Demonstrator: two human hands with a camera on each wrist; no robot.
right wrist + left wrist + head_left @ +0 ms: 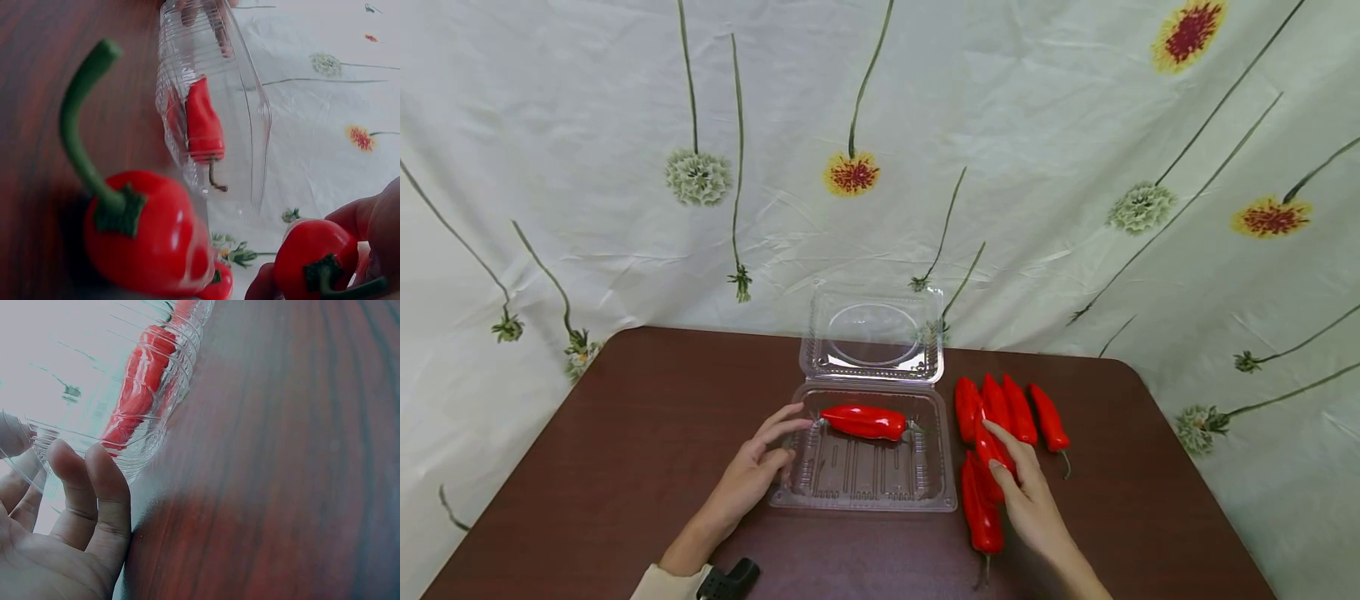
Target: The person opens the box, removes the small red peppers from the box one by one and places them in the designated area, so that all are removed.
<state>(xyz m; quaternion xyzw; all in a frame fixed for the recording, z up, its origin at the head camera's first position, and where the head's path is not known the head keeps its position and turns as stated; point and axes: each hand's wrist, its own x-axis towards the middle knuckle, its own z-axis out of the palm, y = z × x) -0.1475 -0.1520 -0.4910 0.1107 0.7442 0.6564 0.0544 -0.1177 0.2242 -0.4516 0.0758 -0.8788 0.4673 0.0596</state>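
Note:
A red chili pepper (865, 422) lies crosswise in the back part of a clear plastic clamshell container (865, 500), whose lid stands raised. My left hand (751, 475) is at the container's left side, its loosely bent fingers (107, 481) touching the rim. To the right of the container, my right hand (1033, 500) pinches another red chili pepper (988, 442) between thumb and fingers. In the right wrist view that held pepper (315, 250) shows its green stem toward the camera. Beneath and nearer the front lies a further pepper (981, 512).
Several red peppers (1018, 408) lie in a group behind the right hand, with one pepper (1049, 418) at the group's right. The clear lid (872, 329) leans up near a flower-patterned cloth (1037, 167) behind the dark brown table (685, 400).

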